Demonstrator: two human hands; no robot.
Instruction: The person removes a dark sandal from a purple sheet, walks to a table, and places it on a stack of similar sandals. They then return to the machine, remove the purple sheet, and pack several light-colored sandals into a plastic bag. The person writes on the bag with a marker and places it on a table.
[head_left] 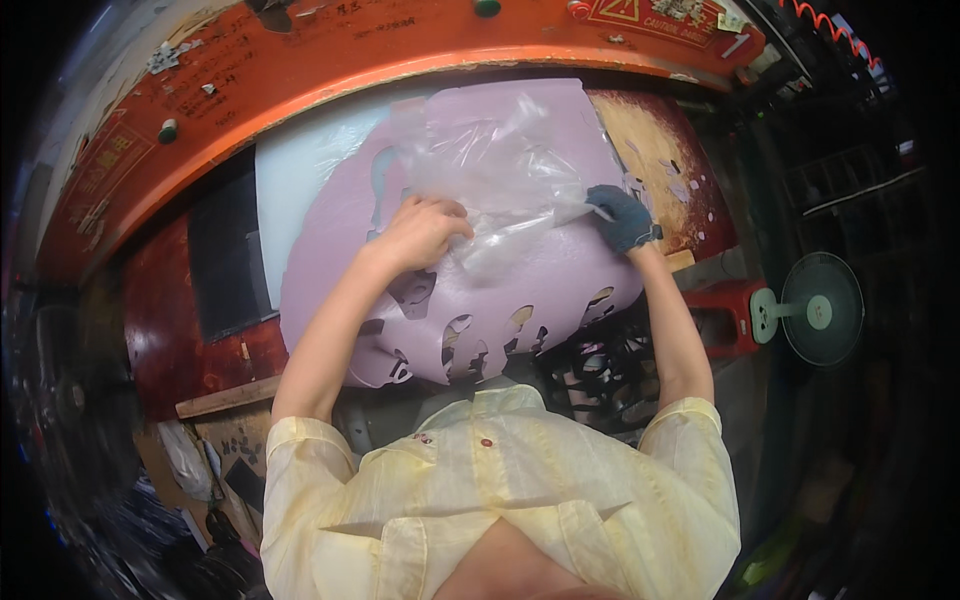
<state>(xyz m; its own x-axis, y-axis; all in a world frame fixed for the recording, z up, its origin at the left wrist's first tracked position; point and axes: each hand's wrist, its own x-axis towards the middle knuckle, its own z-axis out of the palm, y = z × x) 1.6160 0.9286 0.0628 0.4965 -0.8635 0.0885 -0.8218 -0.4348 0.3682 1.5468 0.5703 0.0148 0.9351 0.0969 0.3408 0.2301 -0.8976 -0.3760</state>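
Note:
A crumpled clear plastic film (515, 190) lies over a large lilac sheet (560, 290) that has several cut-out holes along its near edge. My left hand (425, 230), bare, has its fingers bent at the film's left side and appears to grip it. On the opposite side my right hand (622, 218), in a dark glove, is closed on the film's right edge, close to the sheet's right margin. The lilac sheet droops over the near edge of the work surface. What lies beneath the film is only partly visible through it.
An orange machine beam (340, 85) spans the far side. A pale blue-white sheet (285, 190) and a dark panel (228, 250) lie at left. Lilac scraps (675, 185) are scattered on the worn board at right. A fan (822, 310) stands to the right; a dark crate (600, 375) sits below.

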